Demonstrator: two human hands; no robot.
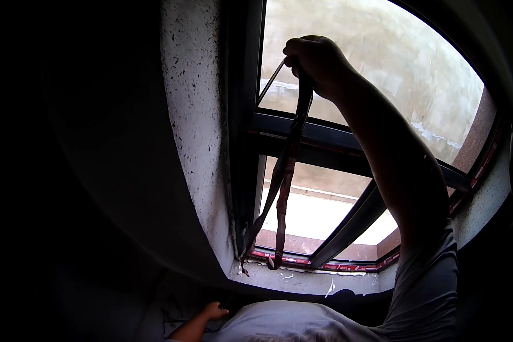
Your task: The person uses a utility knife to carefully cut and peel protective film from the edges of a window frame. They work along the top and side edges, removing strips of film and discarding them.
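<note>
One long, crumpled strip of protective film is held up before the window by the right hand, whose fingers are curled tightly around it. Below that grasp, two strands are hung across the dark crossbar toward the lower left corner, and a thinner, straight strand is stretched to the frame's left upright. Along the bottom edge, red-and-white film is seen above the pale sill. The left hand is held low beside the shirt; whether anything is gripped by it cannot be told. The step in hand is judged to be film-peeling; next, a steady pull along the upright seems called for, lest the thin strand be torn.
</note>
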